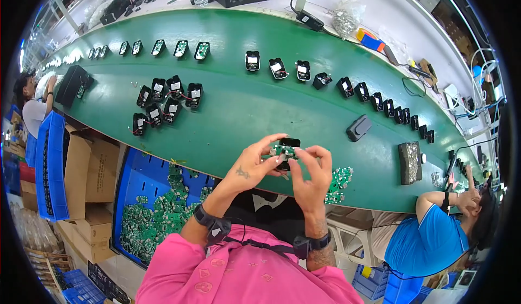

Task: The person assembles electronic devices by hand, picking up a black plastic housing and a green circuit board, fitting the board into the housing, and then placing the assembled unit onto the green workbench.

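Note:
In front of my chest, at the near edge of the green table (233,108), I hold a small black plastic housing (290,141) with a green circuit board (283,151) across it. My left hand (251,165) grips the housing from the left, its thumb by the board. The fingertips of my right hand (311,176) pinch the board's right end. My fingers hide how far the board sits inside the housing. Several loose green circuit boards (340,179) lie on the table just right of my right hand.
Left of centre stands a cluster of black housings with red wires (171,108). More housings (277,68) line the far side. A dark closed case (359,128) and a dark block (410,163) lie to the right. A blue bin (133,179) holds boards. Co-workers sit at left and right (434,233).

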`<action>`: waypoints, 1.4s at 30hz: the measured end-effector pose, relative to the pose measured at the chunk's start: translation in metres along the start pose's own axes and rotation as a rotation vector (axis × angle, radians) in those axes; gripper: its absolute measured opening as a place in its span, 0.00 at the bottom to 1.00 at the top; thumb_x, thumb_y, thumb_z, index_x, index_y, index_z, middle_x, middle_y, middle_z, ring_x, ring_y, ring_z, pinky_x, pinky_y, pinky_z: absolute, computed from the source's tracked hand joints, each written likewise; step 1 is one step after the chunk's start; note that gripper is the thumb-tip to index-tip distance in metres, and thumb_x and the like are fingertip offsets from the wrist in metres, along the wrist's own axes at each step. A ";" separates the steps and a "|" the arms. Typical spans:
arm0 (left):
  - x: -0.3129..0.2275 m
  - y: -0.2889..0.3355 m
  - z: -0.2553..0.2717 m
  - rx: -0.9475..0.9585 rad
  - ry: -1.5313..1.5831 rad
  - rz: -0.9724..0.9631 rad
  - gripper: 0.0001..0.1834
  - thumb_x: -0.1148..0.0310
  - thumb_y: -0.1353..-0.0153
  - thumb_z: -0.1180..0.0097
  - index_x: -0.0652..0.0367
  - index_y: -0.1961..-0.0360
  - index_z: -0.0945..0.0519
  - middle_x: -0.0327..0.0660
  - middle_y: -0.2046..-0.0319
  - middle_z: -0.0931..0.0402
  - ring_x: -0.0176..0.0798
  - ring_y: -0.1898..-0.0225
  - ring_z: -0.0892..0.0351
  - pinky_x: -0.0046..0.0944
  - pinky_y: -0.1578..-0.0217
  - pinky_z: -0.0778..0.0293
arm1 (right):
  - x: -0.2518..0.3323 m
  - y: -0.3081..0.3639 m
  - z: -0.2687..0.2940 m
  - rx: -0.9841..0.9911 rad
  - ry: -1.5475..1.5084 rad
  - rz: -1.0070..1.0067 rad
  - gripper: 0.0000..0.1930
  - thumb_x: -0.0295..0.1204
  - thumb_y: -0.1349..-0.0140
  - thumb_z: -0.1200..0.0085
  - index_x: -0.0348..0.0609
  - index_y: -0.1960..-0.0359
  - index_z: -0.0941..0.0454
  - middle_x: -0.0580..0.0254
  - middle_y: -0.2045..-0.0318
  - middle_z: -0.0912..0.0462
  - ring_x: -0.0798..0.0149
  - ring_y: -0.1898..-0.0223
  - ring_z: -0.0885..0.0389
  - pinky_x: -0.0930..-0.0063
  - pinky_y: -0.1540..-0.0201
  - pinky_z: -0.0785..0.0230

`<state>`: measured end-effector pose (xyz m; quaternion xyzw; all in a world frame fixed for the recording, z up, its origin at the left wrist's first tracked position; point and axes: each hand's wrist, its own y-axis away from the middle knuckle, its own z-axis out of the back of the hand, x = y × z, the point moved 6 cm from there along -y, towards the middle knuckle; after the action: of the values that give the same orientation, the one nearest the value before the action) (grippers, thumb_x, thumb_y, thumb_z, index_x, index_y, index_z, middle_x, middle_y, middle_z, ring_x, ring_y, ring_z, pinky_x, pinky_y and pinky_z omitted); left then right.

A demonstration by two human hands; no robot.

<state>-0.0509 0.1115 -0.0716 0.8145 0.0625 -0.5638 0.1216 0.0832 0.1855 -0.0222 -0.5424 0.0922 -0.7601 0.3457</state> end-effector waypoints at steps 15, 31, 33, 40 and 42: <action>-0.037 0.033 -0.029 -0.110 -0.321 -0.185 0.28 0.77 0.33 0.45 0.58 0.31 0.31 0.46 0.51 0.20 0.28 0.61 0.24 0.32 0.59 0.19 | 0.034 0.000 0.017 0.227 0.058 0.370 0.08 0.21 0.45 0.36 0.41 0.63 0.20 0.59 0.66 0.23 0.55 0.64 0.25 0.63 0.62 0.31; -0.067 0.064 -0.047 -0.365 -0.401 -0.540 0.31 0.80 0.37 0.40 0.59 0.32 0.31 0.52 0.53 0.20 0.39 0.60 0.15 0.37 0.63 0.17 | 0.070 0.006 0.034 0.009 -0.140 0.165 0.01 0.21 0.34 0.44 0.36 0.64 0.21 0.58 0.69 0.21 0.70 0.75 0.25 0.77 0.76 0.35; -0.068 0.067 -0.045 -0.390 -0.444 -0.540 0.31 0.80 0.38 0.40 0.59 0.32 0.30 0.53 0.52 0.20 0.39 0.59 0.15 0.37 0.63 0.17 | 0.077 0.006 0.035 0.022 0.036 0.231 0.01 0.20 0.35 0.43 0.36 0.64 0.22 0.56 0.69 0.21 0.62 0.74 0.22 0.72 0.74 0.33; -0.081 0.073 -0.052 -0.404 -0.701 -0.639 0.29 0.82 0.39 0.38 0.63 0.35 0.28 0.51 0.45 0.22 0.37 0.56 0.15 0.34 0.59 0.17 | 0.086 0.001 0.034 0.204 0.202 0.249 0.08 0.17 0.43 0.41 0.36 0.62 0.23 0.54 0.69 0.22 0.51 0.70 0.21 0.62 0.69 0.29; -0.081 0.074 -0.053 -0.408 -0.753 -0.634 0.29 0.81 0.39 0.38 0.62 0.35 0.27 0.51 0.44 0.22 0.37 0.55 0.15 0.35 0.59 0.17 | 0.084 0.001 0.033 0.225 0.210 0.233 0.08 0.16 0.43 0.41 0.36 0.62 0.24 0.54 0.68 0.22 0.51 0.70 0.21 0.62 0.68 0.29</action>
<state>-0.0140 0.0570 0.0316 0.4566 0.3659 -0.8027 0.1150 0.0987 0.1399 0.0544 -0.4036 0.1043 -0.7730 0.4783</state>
